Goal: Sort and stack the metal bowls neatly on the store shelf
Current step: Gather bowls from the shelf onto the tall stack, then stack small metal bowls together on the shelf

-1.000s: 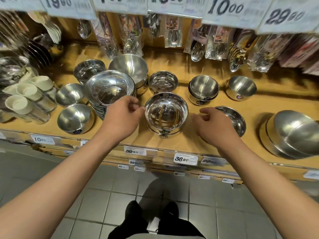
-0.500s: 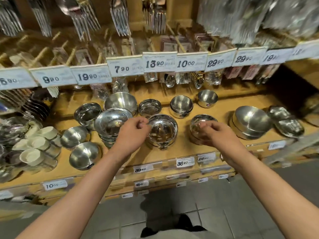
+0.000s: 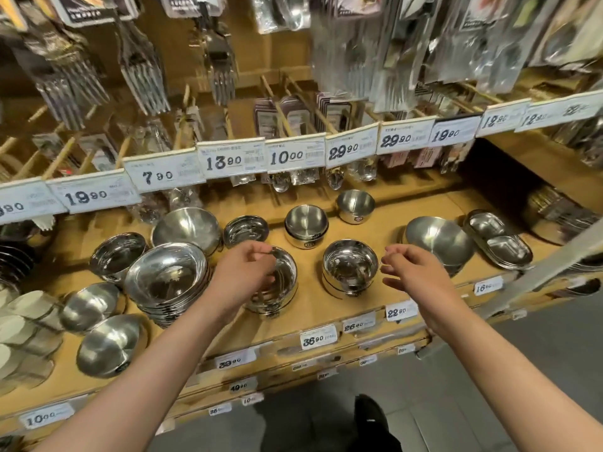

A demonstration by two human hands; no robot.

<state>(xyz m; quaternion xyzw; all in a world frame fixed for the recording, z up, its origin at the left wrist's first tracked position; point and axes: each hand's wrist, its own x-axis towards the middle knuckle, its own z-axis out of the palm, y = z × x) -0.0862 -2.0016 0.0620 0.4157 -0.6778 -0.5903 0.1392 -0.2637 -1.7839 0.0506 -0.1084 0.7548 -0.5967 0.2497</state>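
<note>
Two bare hands reach out over the front of the wooden shelf (image 3: 326,309). My left hand (image 3: 243,277) hovers over a shiny bowl stack (image 3: 280,288) near the front edge, thumb and forefinger drawn narrow as if pinching its far rim, though I cannot tell whether they truly grip it. My right hand (image 3: 416,272) hangs loose just beside a second shiny bowl (image 3: 349,267), fingers gently curled and holding nothing, apart from the rim.

Along the front edge run white price tags (image 3: 318,337). Toward the left front corner sit two matte bowls (image 3: 111,345), tilted toward me, with pale cups (image 3: 23,321) beyond them at the left edge. Just left of my left hand a tall stack of wide bowls (image 3: 166,280) leans forward, and behind it stand a mirror-bright bowl (image 3: 117,256) and a big deep bowl (image 3: 186,228).

Right of my right hand a wide brushed bowl (image 3: 439,241) tips up on its own pile, touching nothing I hold, and divided oval trays (image 3: 499,241) lie near the right edge.

Further back, toward the rear edge, a shallow dish (image 3: 246,230), a small stacked pair (image 3: 306,225) and a single small bowl (image 3: 355,205) form a row. Above them hang packaged forks (image 3: 143,70) and spoons behind large price cards (image 3: 295,154).
</note>
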